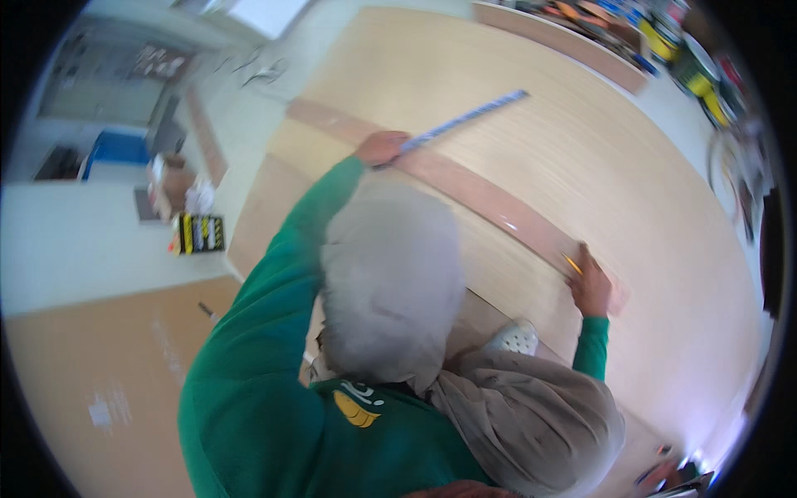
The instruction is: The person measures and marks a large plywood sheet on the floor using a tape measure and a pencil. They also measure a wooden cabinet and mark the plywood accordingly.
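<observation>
Seen from above: a co-worker in green bent over a pale wooden panel (581, 149). Left-side hand (382, 148) resting on a blue ruler (465, 120). Right-side hand (589, 286) closed round a yellow pencil (573, 264) beside a reddish strip (465, 187) — marking seemingly under way, nothing cut. Own hands out of view. Far-left cardboard box (170, 174) — contents unclear.

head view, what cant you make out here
- Ruler: its near end is hidden under the co-worker's hand at picture left; its markings are too blurred to make out.
- Pencil: too small to tell if its tip touches the brown strip, beside the co-worker's other hand.
- Board: its near part is hidden by the co-worker's grey head covering.
- The wearer's own hands: not in view.
</observation>
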The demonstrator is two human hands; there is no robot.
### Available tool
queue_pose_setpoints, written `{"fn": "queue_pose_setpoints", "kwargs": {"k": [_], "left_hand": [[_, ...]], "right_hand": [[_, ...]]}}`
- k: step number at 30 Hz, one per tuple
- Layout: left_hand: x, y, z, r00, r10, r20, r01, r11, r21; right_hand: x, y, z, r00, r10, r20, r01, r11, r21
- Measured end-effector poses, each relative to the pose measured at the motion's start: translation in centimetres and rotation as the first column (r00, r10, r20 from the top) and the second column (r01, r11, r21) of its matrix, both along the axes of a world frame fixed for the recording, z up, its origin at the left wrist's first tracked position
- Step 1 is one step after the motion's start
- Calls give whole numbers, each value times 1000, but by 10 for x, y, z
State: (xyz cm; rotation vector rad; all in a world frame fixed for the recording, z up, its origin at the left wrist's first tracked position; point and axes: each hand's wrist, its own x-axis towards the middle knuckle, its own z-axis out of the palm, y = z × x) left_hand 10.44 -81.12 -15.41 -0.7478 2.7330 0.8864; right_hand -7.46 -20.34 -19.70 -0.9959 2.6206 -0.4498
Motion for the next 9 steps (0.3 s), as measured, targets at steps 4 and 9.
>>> {"fn": "queue_pose_setpoints", "kwargs": {"k": [4,9], "left_hand": [[58,-1,-34,980,91,-179,-38,959,282],[16,54,-25,998,8,60,-32,905,424]], "right_hand": [[30,-6,-29,992,26,-126,-30,999,-34],[68,3,-23,985,-164,-54,144,954,-262]]}}
